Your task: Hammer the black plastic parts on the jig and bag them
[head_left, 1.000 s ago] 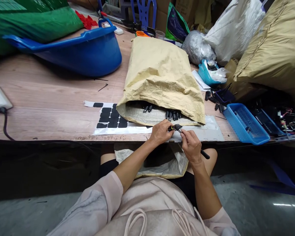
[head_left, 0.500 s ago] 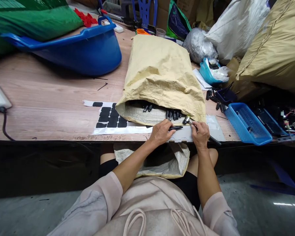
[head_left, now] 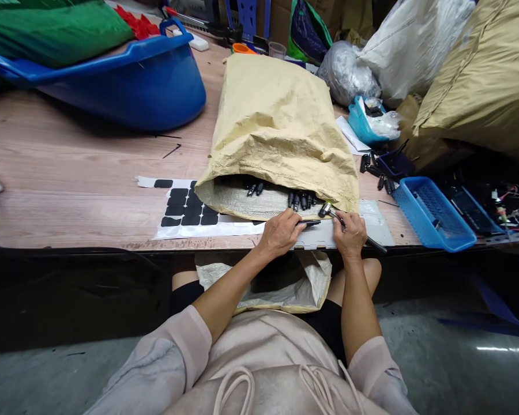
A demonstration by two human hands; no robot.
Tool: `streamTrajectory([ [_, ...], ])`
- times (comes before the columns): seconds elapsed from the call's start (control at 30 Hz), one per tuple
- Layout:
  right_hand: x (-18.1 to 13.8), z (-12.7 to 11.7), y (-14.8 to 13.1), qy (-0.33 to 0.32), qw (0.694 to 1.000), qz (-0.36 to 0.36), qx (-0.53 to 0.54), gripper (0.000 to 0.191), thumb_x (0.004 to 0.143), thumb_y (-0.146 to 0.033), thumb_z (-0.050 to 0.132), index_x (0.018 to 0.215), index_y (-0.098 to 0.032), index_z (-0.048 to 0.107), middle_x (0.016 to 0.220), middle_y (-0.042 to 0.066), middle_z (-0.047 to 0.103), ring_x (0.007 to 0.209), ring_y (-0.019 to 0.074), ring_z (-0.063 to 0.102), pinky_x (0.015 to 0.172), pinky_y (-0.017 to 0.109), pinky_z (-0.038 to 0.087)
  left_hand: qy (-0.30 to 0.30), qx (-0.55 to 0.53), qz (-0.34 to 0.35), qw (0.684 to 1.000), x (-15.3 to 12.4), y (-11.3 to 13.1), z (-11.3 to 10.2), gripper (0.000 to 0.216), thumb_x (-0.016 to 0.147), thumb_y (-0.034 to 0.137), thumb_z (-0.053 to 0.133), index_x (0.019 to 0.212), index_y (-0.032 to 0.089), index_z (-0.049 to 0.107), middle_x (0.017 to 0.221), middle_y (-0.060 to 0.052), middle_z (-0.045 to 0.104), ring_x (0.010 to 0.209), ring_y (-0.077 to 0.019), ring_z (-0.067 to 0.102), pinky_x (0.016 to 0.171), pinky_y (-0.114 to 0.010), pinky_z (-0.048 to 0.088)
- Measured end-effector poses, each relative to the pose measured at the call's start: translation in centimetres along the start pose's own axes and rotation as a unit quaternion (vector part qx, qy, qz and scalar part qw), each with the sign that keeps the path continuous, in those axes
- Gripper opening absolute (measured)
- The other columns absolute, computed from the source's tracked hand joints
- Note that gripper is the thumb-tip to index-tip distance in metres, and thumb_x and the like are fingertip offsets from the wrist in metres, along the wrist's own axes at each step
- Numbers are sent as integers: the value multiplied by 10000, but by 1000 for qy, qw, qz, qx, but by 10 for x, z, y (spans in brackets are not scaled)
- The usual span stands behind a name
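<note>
My left hand (head_left: 281,232) is closed on a slim black pen-like piece (head_left: 312,222), held level above a grey board (head_left: 376,222) at the table's front edge. In my right hand (head_left: 350,233) is a small hammer (head_left: 324,210); its metal head points toward the sack and its dark handle runs back past my palm. The head is close to the piece's far end; whether they touch I cannot tell. Just beyond both hands lies a tan woven sack (head_left: 277,109), its mouth facing me, with several black pieces (head_left: 300,200) inside. Another sack (head_left: 315,288) gapes open on my lap.
A sheet of black stickers (head_left: 179,202) lies left of the sack mouth. At the back left stands a blue basin (head_left: 130,86). To the right are a blue basket (head_left: 435,213), loose black parts (head_left: 372,167), a teal bin (head_left: 363,124) and large full sacks (head_left: 484,86).
The view has shifted slightly, so the table's things sit a little further left and up. Both hands keep their grips, and the hammer has barely moved relative to the black piece.
</note>
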State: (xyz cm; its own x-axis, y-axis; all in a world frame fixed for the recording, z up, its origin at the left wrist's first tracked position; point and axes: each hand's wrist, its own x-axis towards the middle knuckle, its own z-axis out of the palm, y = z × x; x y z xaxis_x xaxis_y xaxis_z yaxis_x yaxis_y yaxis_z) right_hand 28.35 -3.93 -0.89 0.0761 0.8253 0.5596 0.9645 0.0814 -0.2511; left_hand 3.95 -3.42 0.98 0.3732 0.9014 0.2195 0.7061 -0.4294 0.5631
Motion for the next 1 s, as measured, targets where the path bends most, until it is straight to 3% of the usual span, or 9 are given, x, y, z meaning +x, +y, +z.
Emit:
streamTrajectory([
  [0.1,0,0,0,2,1000,-2,-2,238,965,-314,587,1091,-237,773,959,79,665,906,250,529,851,367,425,8,-25,3,1000,1,0,-2,193,1037,331,525,1004,218,678,1018,-54,663,976,-203,637,841,-306,495],
  [0.23,0,0,0,2,1000,-6,-7,232,961,-304,592,1084,-236,777,962,76,668,903,248,529,842,361,424,-13,-153,42,987,-18,7,-13,196,1017,350,553,1041,220,698,969,-41,693,875,-172,648,807,-284,500],
  [0.33,0,0,1,-3,1000,-2,-8,231,963,-311,592,1081,-237,777,966,76,662,905,247,527,847,361,424,-93,-233,98,963,-49,11,-16,226,999,393,584,1067,220,712,932,-41,722,823,-162,657,778,-268,496],
  [0.43,0,1,1,-10,1000,6,-6,234,967,-317,588,1083,-236,775,975,83,650,919,251,524,850,366,428,-193,-233,121,945,-82,5,-6,204,972,378,613,1065,235,726,944,-34,748,818,-160,677,764,-255,493],
  [0.5,0,2,1,-15,1000,11,-5,239,966,-315,588,1095,-237,773,982,86,644,929,255,520,846,368,432,-236,-186,67,952,-98,-8,6,173,945,339,633,1056,251,732,958,-26,761,850,-174,701,779,-261,504],
  [0.6,0,2,2,-12,1000,5,-7,240,962,-312,588,1096,-238,773,977,84,647,924,254,521,842,369,436,-278,-70,-90,954,-110,-32,27,201,922,306,639,1096,266,730,1029,-51,778,962,-235,735,815,-304,534],
  [0.7,0,3,2,1,1000,-4,-13,236,961,-316,589,1087,-242,775,967,78,659,913,250,529,843,369,436,-283,15,-185,941,-115,-50,42,244,903,267,646,1135,258,719,1159,-108,762,1074,-291,726,855,-351,553],
  [0.87,0,3,2,0,1000,1,-11,238,965,-330,592,1087,-243,777,970,80,663,905,251,525,829,368,424,-263,32,-180,947,-117,-52,51,254,892,191,629,1125,225,723,1213,-164,737,1147,-333,700,939,-401,549],
  [1.0,0,2,2,-4,1000,3,-13,237,962,-323,600,1092,-241,780,973,78,666,904,249,530,825,363,422,-302,39,-184,935,-114,-45,47,259,930,210,580,1141,226,729,1227,-163,742,1138,-322,716,914,-388,555],
])
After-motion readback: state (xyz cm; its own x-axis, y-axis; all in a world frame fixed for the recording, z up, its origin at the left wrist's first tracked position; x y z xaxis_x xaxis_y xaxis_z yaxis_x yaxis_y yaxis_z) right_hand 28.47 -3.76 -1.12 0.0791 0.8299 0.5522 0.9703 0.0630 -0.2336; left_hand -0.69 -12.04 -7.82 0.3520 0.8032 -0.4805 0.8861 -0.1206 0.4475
